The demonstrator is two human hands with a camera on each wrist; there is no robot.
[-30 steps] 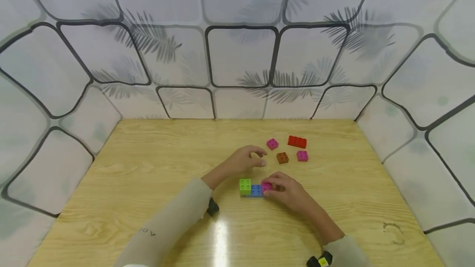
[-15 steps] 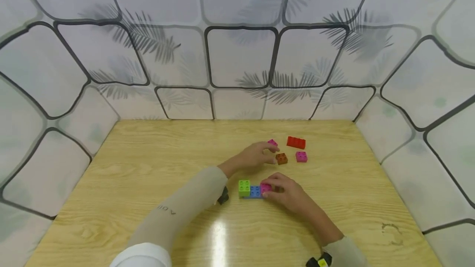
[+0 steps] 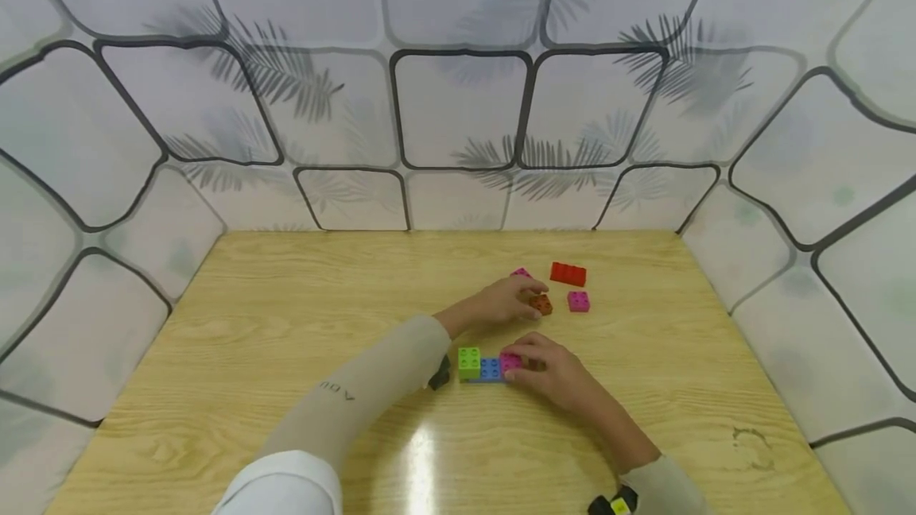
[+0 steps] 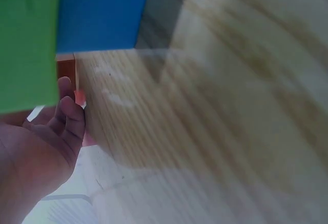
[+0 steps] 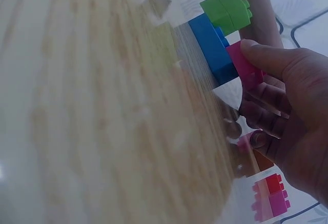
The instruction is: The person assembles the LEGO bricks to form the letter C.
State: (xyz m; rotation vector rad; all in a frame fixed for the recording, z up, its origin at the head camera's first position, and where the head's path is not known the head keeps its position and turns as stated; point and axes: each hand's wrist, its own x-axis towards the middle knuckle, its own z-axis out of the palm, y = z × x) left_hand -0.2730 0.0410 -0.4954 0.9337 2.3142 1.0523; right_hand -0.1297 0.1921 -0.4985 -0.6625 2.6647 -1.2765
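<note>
Blue brick: on the near-middle part of the table, the long blue brick lies with a row running left to right on top, bare studs showing in its middle.
Green brick: I see the lime-green brick sitting on the blue brick's left end.
Pink brick in hand: the gripped pink brick is at the blue brick's right end, touching it; I cannot tell whether it is pressed fully down.
Right hand: reaching in from the near right, the right hand pinches that pink brick between thumb and fingers.
Left hand: stretched farther out, the left hand has thumb and fingers around the brown brick; from my cameras I cannot tell whether they have closed on it.
Loose bricks: beyond the brown brick, to the far left, I see the far pink brick, partly hidden by the left hand. The red brick lies to the far right, and the right-hand pink brick just nearer than the red one.
Table: pale wood-grain tabletop, with glare at the near side.
Wall: behind, white panelling with grey stone outlines and leaf prints.
Sleeves: both beige, with dark devices at the wrists.
</note>
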